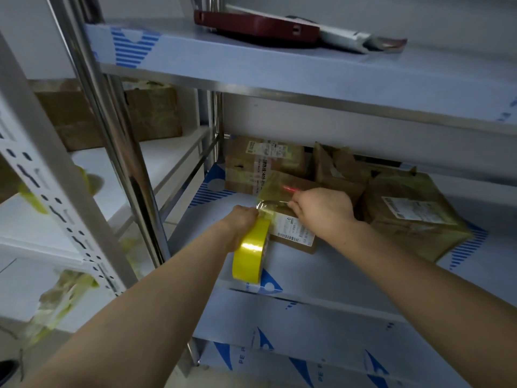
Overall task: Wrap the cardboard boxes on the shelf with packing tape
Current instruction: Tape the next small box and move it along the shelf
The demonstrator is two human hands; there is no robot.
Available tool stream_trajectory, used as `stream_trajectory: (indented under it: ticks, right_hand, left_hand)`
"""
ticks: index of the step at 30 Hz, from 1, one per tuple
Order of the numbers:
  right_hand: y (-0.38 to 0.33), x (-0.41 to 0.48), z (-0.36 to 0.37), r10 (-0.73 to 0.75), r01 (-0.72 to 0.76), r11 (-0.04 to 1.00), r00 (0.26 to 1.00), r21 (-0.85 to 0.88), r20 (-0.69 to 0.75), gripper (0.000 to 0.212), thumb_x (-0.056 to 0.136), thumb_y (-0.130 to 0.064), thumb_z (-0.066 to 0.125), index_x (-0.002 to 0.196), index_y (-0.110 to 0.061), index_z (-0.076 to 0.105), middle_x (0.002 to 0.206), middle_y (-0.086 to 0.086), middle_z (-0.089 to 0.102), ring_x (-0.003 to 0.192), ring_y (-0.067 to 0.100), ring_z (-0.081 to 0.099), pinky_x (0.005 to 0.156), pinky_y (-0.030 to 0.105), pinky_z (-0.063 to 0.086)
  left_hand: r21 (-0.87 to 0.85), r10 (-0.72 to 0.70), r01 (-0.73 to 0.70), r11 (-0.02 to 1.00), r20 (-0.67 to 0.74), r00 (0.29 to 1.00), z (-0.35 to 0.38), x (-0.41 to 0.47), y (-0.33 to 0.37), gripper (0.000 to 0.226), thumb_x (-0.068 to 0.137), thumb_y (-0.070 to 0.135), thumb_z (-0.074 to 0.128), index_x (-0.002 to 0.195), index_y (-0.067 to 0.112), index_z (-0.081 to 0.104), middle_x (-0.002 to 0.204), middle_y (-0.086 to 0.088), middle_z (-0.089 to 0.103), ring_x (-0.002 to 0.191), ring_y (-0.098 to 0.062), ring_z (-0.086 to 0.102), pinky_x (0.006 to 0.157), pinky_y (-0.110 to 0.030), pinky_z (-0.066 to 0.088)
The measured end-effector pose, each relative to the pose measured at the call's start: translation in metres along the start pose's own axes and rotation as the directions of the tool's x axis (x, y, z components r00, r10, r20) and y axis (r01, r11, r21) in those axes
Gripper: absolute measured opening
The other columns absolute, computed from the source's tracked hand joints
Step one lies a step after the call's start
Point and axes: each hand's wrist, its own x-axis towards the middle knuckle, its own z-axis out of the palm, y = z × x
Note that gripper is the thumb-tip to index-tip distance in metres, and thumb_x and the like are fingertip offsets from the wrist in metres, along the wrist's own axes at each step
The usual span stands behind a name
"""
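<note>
I see L grip (pixel 244 219) curled round the yellow tape roll (pixel 251 249), R grip (pixel 321 211) pinching a blurry red tool (pixel 289 189). Tape strip (pixel 268 204) btwn grips. Box (pixel 293 236) just under both, on shelf (pixel 307 275).

**Odds and ends around the racking**

A dark red flat case (pixel 257 28) is lying on the top shelf board (pixel 251 65) at twelve o'clock, with a white pouch (pixel 344 40) lying just beside its right end, toward one o'clock. A white slotted upright (pixel 56 197) is slanting across nine o'clock. A crumpled yellowish wad (pixel 64 298) is sitting at eight o'clock.
</note>
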Motion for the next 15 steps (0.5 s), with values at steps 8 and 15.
stream_trajectory:
  ticks: [8, 15]
  right_hand:
    - [-0.012, 0.001, 0.012, -0.053, 0.056, 0.989, 0.998, -0.139, 0.024, 0.016, 0.097, -0.011, 0.049, 0.105, -0.015, 0.062, 0.086, 0.001, 0.053, 0.091, 0.024, 0.06, 0.064, 0.031, 0.038]
    - [-0.006, -0.002, 0.012, -0.123, 0.127, 0.963, 0.992, -0.237, 0.034, 0.019, 0.091, -0.001, 0.05, 0.102, -0.01, 0.064, 0.088, 0.002, 0.056, 0.085, 0.024, 0.059, 0.063, 0.032, 0.038]
  left_hand:
    - [0.037, 0.022, -0.021, 0.999, -0.019, 1.0, 0.003, 0.0, 0.002, 0.021, 0.102, 0.022, 0.039, 0.113, 0.006, 0.048, 0.082, -0.008, 0.051, 0.069, -0.016, 0.05, 0.057, -0.025, 0.042]
    - [0.079, 0.025, -0.021, 0.997, -0.046, 0.999, 0.006, 0.006, 0.004, 0.024, 0.102, 0.022, 0.037, 0.112, 0.004, 0.05, 0.1, -0.015, 0.053, 0.09, -0.025, 0.053, 0.079, -0.034, 0.044]
